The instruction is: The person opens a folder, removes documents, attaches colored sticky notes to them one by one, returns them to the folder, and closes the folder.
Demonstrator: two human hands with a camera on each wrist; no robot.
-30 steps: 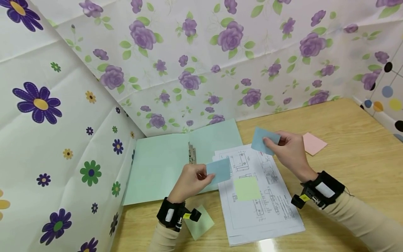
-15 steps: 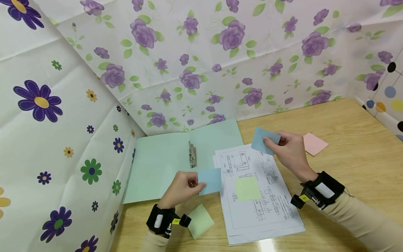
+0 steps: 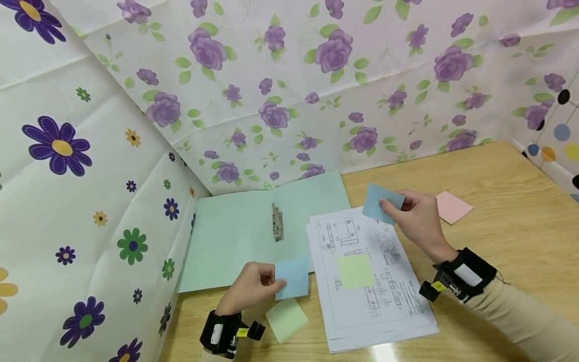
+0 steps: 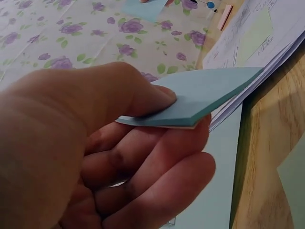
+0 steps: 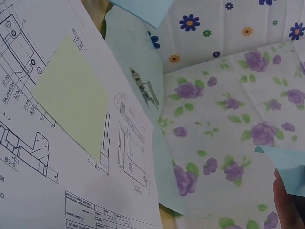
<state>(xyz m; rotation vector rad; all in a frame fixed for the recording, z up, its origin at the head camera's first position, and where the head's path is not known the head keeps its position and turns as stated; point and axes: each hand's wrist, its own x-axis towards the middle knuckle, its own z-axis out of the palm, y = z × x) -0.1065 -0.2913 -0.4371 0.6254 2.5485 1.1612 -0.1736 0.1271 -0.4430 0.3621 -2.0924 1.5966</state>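
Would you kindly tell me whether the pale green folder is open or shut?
Open: the folder lies spread, its metal clip exposed inside.

The blue pad [image 3: 294,279], blue note [image 3: 374,198] and pink note [image 3: 453,207] are plain, the folder [image 3: 221,241] mint, the paper [image 3: 346,324] white with black lines, the table [image 3: 515,206] tan wood-grain, the back cloth [image 3: 296,70] purple-flowered.

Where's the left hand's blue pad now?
In the head view, the blue pad, pinched by the left hand, is left of the printed drawings, hiding part of the front edge of the mint folder; the green note on the table shows just below.
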